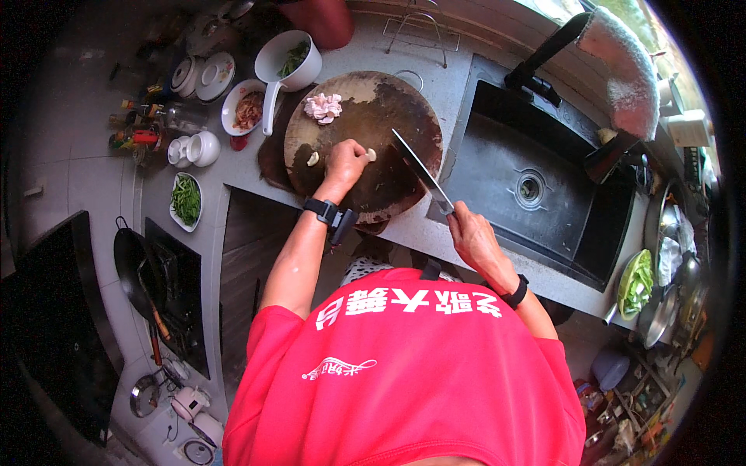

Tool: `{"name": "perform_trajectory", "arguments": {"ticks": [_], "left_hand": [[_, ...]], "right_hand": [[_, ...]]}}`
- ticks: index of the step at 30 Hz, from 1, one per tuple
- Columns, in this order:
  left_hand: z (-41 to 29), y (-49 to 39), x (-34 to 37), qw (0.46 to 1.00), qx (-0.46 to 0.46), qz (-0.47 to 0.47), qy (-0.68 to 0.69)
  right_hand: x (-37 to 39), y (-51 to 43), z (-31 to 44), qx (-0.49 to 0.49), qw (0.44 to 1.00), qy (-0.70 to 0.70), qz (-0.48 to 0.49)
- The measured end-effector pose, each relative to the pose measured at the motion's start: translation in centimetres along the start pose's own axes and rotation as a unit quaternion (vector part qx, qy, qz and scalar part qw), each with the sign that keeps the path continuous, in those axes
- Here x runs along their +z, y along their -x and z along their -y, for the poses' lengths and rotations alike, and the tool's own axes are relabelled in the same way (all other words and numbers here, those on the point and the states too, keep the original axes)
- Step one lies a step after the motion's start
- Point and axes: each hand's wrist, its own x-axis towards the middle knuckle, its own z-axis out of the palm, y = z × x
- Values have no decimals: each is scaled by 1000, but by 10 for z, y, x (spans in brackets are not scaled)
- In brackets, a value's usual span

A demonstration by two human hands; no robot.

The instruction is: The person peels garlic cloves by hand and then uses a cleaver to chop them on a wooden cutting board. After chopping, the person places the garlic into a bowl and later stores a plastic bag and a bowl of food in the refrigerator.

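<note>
On a round wooden chopping board (402, 110), my left hand (348, 161) pinches a small pale piece, which looks like a garlic clove (371, 155), between thumb and fingers. Another pale clove (313, 158) lies just left of that hand. My right hand (473, 236) grips the handle of a kitchen knife (421, 169) at the board's right edge; the blade slants up and left over the board, and its tip is apart from the clove. A small heap of pale pink, sliced pieces (323, 108) rests near the board's upper left.
A black sink (501, 163) adjoins the board's right side. To the left stand a white handled pot (288, 58) with greens, a bowl of raw meat (245, 109), white jars (201, 149) and a dish of cut greens (186, 201). A lettuce-filled colander (635, 285) is far right.
</note>
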Motion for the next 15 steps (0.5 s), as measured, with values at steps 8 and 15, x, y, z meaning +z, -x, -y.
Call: {"name": "perform_trajectory", "arguments": {"ticks": [8, 15], "left_hand": [[-34, 24, 21, 998, 46, 8, -29], [-28, 31, 32, 998, 26, -7, -64]], "right_hand": [[-8, 5, 10, -2, 1000, -2, 7], [-3, 3, 11, -24, 1000, 3, 6]]}}
